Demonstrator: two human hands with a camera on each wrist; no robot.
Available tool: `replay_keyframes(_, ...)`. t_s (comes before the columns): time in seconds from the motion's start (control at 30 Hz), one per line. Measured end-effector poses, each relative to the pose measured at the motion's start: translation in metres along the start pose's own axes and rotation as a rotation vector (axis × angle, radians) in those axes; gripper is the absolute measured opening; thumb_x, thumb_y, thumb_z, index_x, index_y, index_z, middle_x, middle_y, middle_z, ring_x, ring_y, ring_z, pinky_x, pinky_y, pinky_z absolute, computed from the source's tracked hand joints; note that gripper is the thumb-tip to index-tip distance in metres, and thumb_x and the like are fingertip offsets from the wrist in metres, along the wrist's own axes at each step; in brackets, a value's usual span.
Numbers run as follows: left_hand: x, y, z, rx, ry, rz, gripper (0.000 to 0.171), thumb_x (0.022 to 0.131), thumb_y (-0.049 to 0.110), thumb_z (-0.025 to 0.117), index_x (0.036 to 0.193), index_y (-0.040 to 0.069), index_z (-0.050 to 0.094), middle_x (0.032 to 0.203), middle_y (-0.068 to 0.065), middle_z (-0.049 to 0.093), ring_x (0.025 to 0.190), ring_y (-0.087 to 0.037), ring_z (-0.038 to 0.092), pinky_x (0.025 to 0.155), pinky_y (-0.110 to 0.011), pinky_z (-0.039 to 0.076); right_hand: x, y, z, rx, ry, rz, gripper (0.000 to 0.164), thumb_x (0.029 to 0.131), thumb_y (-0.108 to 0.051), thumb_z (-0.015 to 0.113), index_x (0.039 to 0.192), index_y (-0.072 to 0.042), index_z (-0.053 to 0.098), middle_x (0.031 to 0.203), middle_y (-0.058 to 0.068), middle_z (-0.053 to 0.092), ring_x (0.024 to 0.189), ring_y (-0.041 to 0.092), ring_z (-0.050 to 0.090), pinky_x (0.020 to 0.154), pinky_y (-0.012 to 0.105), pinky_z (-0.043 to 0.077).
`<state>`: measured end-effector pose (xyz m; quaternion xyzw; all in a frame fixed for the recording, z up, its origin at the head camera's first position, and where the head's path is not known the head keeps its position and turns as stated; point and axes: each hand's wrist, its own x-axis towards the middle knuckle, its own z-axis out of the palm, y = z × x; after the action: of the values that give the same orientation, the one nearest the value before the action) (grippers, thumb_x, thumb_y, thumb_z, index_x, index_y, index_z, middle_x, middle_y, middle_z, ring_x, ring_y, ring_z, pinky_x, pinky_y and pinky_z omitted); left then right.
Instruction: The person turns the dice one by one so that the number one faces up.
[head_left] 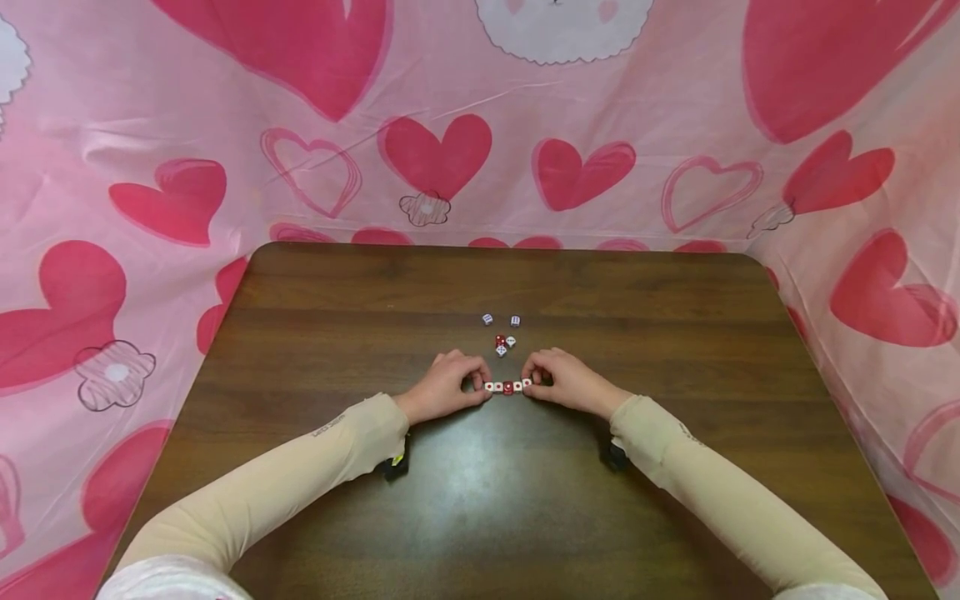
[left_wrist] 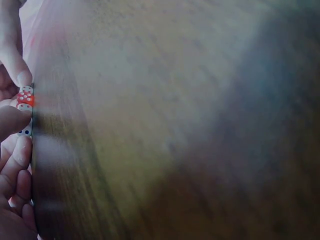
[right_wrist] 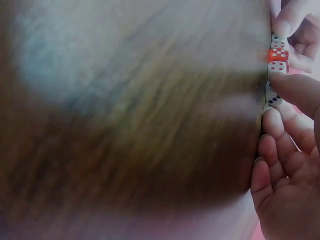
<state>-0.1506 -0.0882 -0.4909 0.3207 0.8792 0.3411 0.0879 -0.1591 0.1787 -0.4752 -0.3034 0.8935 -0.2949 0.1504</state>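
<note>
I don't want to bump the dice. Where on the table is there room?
The table is bare between the sleeves, nearer than the dice row, and along the heart-printed cloth. The middle's crowded: left hand and right hand pinch the row, five loose dice beyond.

Wears a long cream left sleeve (head_left: 277,475) and a matching right sleeve (head_left: 738,467), close-fitting along the forearm, creased at the elbow. Gathers into loose wrinkles at the left cuff (head_left: 384,419) and right cuff (head_left: 632,417). Printed near the left with small dark lettering (head_left: 327,426), too tiny to read; near the right with a dark mark (head_left: 687,434), equally unclear. Covered higher up by white cloth (head_left: 176,581). Fitted at the left wrist with a black device (head_left: 395,471) bearing a yellow-green patch (head_left: 398,459); at the right, with a dark device (head_left: 617,456), partly hidden. Bare on left hand (head_left: 447,385) and right hand (head_left: 572,382).
</note>
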Motion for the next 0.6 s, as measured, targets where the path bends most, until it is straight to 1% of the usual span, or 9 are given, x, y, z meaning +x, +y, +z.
replay_keyframes(0.17,0.0002,-0.0005,-0.0003,-0.006,0.001,0.000,0.013,0.091,0.021,0.081,0.096,0.018,0.069,0.079,0.016,0.066,0.086,-0.012,0.050,0.087,-0.040,0.035,-0.0005,-0.0018,0.0017,-0.031,0.036,-0.045,0.017,0.091,-0.019,0.081,0.094,-0.015,0.065,0.081,-0.004,0.054,0.080,0.013,0.045,0.075,0.031,0.038)
replay_keyframes(0.37,0.0001,-0.0009,0.0009,-0.004,0.007,0.002,0.013,0.090,0.021,0.081,0.095,0.019,0.069,0.079,0.016,0.066,0.085,-0.011,0.050,0.087,-0.039,0.035,-0.0012,-0.0015,0.0060,-0.039,0.072,-0.048,0.019,0.089,-0.019,0.082,0.093,-0.016,0.064,0.081,-0.005,0.053,0.080,0.012,0.044,0.075,0.031,0.037)
replay_keyframes(0.6,-0.0001,-0.0009,0.0013,-0.005,0.018,0.006,0.013,0.090,0.021,0.081,0.095,0.019,0.069,0.080,0.015,0.066,0.085,-0.012,0.050,0.087,-0.040,0.035,-0.0026,-0.0002,0.0071,-0.024,0.085,-0.049,0.018,0.090,-0.018,0.082,0.092,-0.017,0.064,0.082,-0.005,0.053,0.081,0.014,0.045,0.076,0.032,0.038)
